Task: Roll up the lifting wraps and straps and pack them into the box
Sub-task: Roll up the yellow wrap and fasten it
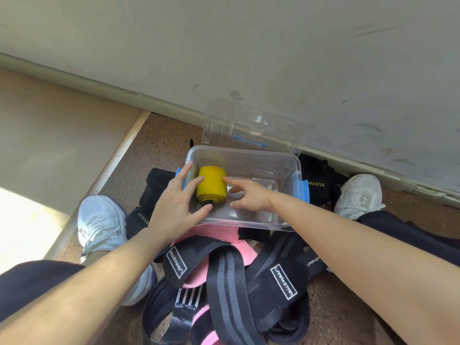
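A rolled yellow wrap (pixel 211 184) lies inside the clear plastic box (pixel 286 165) at its left end. My left hand (pixel 174 205) hovers over the box's left rim with fingers spread and straight, fingertips beside the roll. My right hand (pixel 249 195) reaches into the box, its index finger touching the roll's right side. Neither hand grips it. A heap of unrolled black and grey wraps (pixel 224 282) and pink straps (pixel 211 236) lies on the floor between my legs, in front of the box.
The box's clear lid (pixel 254 125) with a blue handle stands open against the wall. Black knee sleeves (pixel 318 180) lie right of the box, another (pixel 149 195) to its left. My white shoes (pixel 102 222) (pixel 358 195) flank the box. A pale board (pixel 62 145) lies at left.
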Demonstrator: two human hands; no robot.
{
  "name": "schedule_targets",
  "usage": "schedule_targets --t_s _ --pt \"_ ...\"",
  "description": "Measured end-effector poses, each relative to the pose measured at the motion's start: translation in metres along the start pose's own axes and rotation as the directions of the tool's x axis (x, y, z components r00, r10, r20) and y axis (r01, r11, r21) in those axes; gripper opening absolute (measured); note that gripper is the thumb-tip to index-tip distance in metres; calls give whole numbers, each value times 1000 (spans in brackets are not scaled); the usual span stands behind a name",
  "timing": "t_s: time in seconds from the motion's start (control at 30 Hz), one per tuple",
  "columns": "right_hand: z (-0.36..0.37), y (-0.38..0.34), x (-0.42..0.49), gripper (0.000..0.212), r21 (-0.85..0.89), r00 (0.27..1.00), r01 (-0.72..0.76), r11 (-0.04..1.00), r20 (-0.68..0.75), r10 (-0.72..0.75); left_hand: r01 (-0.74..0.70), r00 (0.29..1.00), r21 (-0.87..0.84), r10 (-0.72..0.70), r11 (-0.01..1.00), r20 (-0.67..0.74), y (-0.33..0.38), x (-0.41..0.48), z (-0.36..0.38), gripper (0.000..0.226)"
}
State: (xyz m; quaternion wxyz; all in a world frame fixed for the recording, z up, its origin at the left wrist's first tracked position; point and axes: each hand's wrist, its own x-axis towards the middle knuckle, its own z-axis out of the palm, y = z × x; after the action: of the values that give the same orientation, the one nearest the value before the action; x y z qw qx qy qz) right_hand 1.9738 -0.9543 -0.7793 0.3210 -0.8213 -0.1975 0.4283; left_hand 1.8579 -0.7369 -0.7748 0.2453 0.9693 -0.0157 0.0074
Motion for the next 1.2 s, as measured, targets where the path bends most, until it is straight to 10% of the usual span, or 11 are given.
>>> schedule_targets --t_s 0.47,0.73,1.0,1.2 --pt "-100 -41 -116 21 -460 984 29 888 -145 -107 -132 979 340 176 931 -101 30 -6 -7 42" --pt "-31 -8 -173 21 -441 990 87 893 141 -27 -619 757 130 544 775 362 79 -44 -15 41" --pt "28 10 -163 56 -333 979 42 942 204 29 -210 872 256 62 944 485 50 -74 -14 57" --pt "60 -2 -145 67 -200 987 73 977 158 -42 -104 841 59 56 993 539 50 -66 -13 46"
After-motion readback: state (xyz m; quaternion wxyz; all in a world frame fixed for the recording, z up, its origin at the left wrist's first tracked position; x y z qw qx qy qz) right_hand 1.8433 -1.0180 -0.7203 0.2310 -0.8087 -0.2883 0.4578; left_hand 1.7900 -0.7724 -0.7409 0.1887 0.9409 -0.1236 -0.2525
